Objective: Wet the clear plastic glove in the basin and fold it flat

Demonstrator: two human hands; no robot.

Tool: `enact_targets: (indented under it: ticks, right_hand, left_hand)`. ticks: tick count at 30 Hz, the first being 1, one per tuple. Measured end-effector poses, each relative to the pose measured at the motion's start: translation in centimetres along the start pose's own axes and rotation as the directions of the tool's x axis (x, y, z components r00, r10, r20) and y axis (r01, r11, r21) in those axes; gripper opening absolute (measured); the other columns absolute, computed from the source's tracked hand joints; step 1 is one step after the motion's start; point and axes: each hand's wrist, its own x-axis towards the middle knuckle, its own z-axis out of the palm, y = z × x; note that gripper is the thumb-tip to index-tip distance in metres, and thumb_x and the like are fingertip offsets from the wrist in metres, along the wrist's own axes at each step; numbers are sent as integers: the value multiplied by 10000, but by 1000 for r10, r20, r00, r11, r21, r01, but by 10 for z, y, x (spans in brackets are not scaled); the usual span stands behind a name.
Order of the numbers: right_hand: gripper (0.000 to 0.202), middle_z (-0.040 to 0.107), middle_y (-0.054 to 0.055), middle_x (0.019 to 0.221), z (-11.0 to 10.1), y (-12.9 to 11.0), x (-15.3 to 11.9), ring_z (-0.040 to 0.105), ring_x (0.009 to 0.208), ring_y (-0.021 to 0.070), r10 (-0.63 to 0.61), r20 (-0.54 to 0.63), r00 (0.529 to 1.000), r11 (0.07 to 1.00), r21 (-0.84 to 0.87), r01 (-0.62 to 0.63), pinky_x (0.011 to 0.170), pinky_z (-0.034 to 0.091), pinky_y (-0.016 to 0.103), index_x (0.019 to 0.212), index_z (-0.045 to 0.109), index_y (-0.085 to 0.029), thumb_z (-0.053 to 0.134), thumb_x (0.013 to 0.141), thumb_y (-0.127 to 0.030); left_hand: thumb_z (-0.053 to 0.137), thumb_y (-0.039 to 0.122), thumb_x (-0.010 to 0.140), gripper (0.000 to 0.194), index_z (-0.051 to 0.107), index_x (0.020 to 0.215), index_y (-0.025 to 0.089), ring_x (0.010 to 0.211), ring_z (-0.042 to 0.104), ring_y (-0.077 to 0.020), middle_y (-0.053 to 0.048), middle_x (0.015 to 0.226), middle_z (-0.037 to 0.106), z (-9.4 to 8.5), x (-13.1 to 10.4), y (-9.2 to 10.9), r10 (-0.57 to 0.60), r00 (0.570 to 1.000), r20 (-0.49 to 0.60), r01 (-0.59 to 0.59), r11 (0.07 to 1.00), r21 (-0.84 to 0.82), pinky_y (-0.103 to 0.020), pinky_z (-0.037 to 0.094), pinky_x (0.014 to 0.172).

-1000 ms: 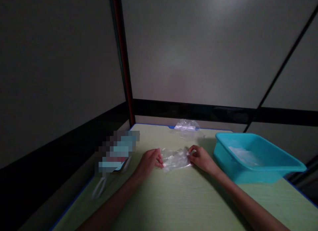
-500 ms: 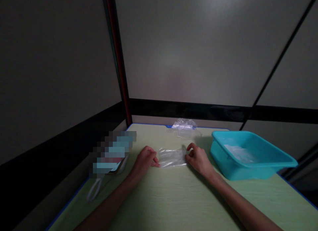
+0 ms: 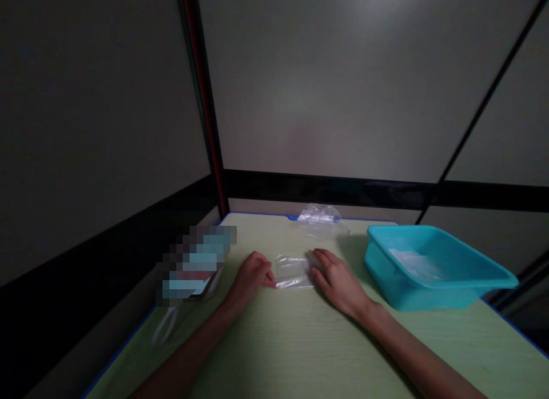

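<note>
A small clear plastic bag lies flat on the table between my hands. At its left edge my left hand is closed, thumb and index finger pressed together. The lower fingers touch the near left corner of the bag. My right hand rests palm down with fingers stretched out over the bag's right part, covering that end.
A turquoise plastic basin stands on the right, with flat clear bags inside. Crumpled clear plastic lies at the table's back edge. On the left is a pixelated phone-like object with a strap loop.
My right hand has gone from a pinch at the bag's right edge to stretched fingers lying flat on it, slightly further left. My left hand has barely moved.
</note>
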Motion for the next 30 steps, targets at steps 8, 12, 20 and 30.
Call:
enact_targets:
  ticks: [8,12,20,30]
  right_hand:
    - [697,168,168,1352,12,2,-4,118,1247,220,-16,242,970,987,-154,55,998,100,435,1298,203,-27,122,827,-534]
    - [704,160,159,1354,12,2,-3,104,1249,218,-6,247,969,984,-171,50,1000,102,428,1302,185,-25,111,824,-537]
    - [608,143,136,1362,13,0,-2,110,1249,208,12,249,968,980,-195,39,998,115,420,1308,180,-46,122,853,-445]
    - [527,121,108,1370,17,8,-4,92,1248,224,-37,292,956,967,-232,108,991,137,435,1316,185,-101,256,831,-295]
  left_hand:
    - [443,166,647,82,366,641,194,436,575,-129,79,442,509,0,-1,2,-16,1000,-4,16,998,56,-228,464,467]
    - [429,188,680,70,366,649,190,423,582,-130,71,472,517,-7,-2,5,-11,1000,-17,13,991,133,-197,419,427]
    - [411,200,721,80,460,659,189,580,579,-157,8,617,554,-4,-16,19,369,925,-94,-226,730,645,-258,422,577]
    - [248,420,837,588,266,1251,4,1225,209,-235,-188,1316,257,79,-30,0,343,812,472,-572,311,759,-369,209,996]
